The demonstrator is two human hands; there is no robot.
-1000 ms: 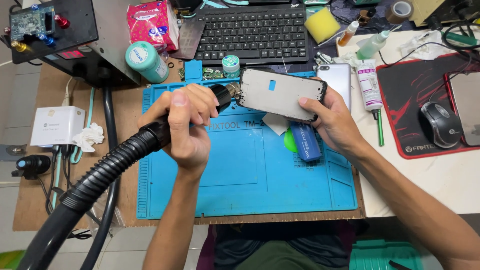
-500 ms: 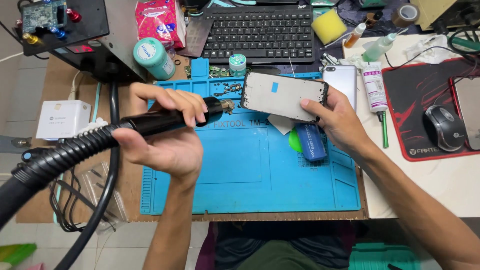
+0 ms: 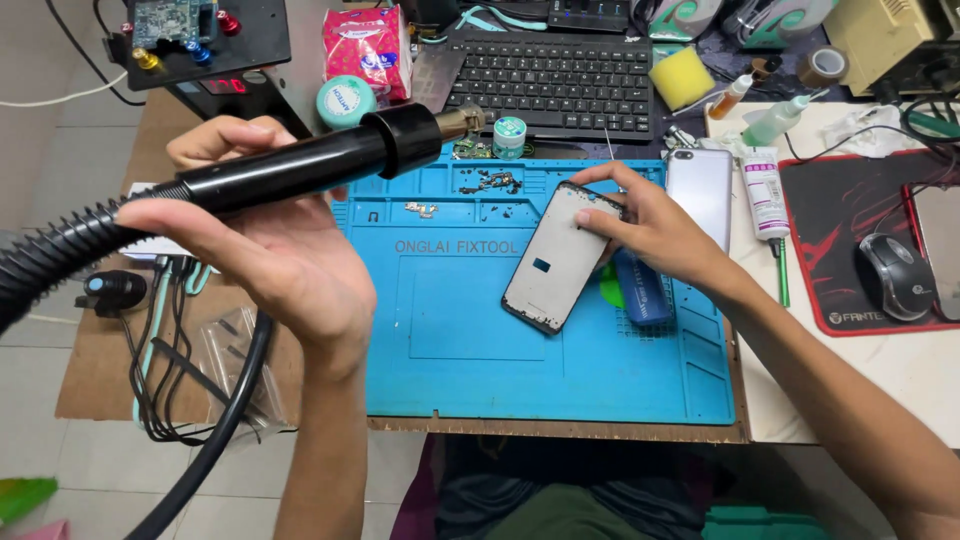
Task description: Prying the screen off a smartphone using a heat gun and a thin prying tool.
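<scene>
My left hand (image 3: 270, 240) grips a black hot-air wand (image 3: 320, 165) with a ribbed hose (image 3: 45, 265), raised above the left side of the blue work mat (image 3: 480, 370). Its metal nozzle points right, toward the mat's back edge. My right hand (image 3: 650, 230) holds the top end of a phone frame (image 3: 560, 258), which lies tilted on the mat with its grey inner side up. A blue oblong case (image 3: 640, 288) and a green disc lie beside the frame, under my right hand.
Small screws and parts (image 3: 487, 183) lie in the mat's back trays. A black keyboard (image 3: 555, 88), tissue pack (image 3: 365, 45), yellow sponge (image 3: 682, 76), silver phone (image 3: 700, 190), white tube (image 3: 765, 195) and mouse (image 3: 895, 275) on a red-edged pad surround the mat. Cables (image 3: 170, 330) hang at left.
My left hand lifted the wand up and away to the left. My right hand lowered the phone frame from the mat's back edge and laid it tilted on the mat.
</scene>
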